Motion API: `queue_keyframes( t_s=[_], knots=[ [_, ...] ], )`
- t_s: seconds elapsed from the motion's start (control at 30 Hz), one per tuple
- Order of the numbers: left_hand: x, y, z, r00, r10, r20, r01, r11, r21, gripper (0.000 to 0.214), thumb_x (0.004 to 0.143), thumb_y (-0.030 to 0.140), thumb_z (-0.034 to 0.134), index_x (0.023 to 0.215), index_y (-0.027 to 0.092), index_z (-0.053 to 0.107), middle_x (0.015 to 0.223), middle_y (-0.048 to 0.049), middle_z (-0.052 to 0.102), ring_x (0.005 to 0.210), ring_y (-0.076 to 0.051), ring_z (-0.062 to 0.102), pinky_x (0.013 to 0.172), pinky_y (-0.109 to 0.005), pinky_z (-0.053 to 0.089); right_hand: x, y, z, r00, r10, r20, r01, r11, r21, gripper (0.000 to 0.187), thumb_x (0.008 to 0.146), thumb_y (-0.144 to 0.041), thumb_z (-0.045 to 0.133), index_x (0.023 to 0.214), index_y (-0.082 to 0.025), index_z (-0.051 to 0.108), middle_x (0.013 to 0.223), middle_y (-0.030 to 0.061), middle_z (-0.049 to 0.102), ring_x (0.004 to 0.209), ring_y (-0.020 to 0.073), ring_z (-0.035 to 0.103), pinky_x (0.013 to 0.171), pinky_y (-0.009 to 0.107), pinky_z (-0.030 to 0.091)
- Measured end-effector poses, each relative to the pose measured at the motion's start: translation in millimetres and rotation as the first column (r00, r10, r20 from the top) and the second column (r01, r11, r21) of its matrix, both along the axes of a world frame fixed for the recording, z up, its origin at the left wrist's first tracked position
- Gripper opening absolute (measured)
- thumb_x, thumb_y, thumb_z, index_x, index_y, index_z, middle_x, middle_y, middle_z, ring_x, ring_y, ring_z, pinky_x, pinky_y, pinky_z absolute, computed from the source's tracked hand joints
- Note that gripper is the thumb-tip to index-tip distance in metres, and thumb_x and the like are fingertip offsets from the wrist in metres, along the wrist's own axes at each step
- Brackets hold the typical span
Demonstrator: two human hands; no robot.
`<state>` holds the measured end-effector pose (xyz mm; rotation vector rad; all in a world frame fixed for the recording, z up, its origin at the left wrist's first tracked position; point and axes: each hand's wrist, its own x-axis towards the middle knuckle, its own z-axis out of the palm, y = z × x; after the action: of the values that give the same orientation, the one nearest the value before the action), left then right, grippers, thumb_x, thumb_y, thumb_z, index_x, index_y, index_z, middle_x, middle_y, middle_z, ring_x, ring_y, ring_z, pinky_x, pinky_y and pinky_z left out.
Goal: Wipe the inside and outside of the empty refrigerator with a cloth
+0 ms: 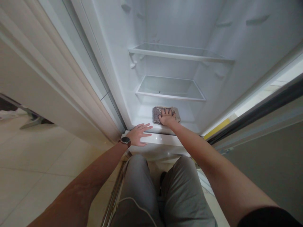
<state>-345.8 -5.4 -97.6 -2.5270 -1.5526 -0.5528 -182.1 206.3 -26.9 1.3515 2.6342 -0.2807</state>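
Probably soft, light and floppy, the folded cloth [156, 116] on the fridge floor [189, 121] should gather best at its middle, where the right hand [167, 118] rests with fingers spread, while the left hand [139, 135] splays, empty, over the white ledge [163, 138]

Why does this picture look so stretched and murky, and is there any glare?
Head view: wide-angle-looking stretch, the left forearm and right forearm widening toward the lower edge; head view: dull greyish light inside the fridge; head view: small glints on the white ledge; head view: soft detail on the patterned cloth under the right hand.
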Motion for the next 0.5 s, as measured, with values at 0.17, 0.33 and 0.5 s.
queue_keyframes(
  t_s=[0.17,0.33,0.5],
  knots=[
    [-0.8,1.3,-2.6,1.0,0.005,-0.003,-0.005,1.0,-0.008,0.057,0.077,0.046,0.084,0.131,0.03,0.076,0.166,-0.0109,0.047,0.156,-0.035,0.039,0.126,-0.058,0.031,-0.9,-14.6,3.1,1.0,-0.017,-0.001,0.017,1.0,0.021,0.073,0.106,-0.049,0.017,0.172,-0.021,0.019,0.179,0.0106,0.011,0.164,0.0404,0.007,0.125,0.071,0.015],
    [-1.2,1.3,-4.5,1.0,0.007,-0.001,-0.007,1.0,-0.012,0.059,0.076,0.045,0.085,0.131,0.029,0.076,0.167,-0.0115,0.046,0.157,-0.036,0.038,0.126,-0.059,0.031,-3.2,-29.8,7.0,1.0,-0.012,0.009,0.012,1.0,0.013,0.072,0.106,-0.05,0.017,0.172,-0.02,0.019,0.179,0.0118,0.011,0.163,0.042,0.009,0.126,0.071,0.014],
    [-0.9,0.3,-2.8,1.0,0.007,-0.005,-0.007,1.0,-0.013,0.06,0.076,0.044,0.085,0.134,0.029,0.075,0.165,-0.0119,0.048,0.155,-0.037,0.04,0.125,-0.059,0.031,-3.2,-38.6,10.9,1.0,0.024,0.012,-0.024,1.0,-0.003,0.072,0.107,-0.05,0.017,0.173,-0.02,0.018,0.179,0.0116,0.01,0.163,0.0431,0.008,0.126,0.071,0.014]
  ],
)
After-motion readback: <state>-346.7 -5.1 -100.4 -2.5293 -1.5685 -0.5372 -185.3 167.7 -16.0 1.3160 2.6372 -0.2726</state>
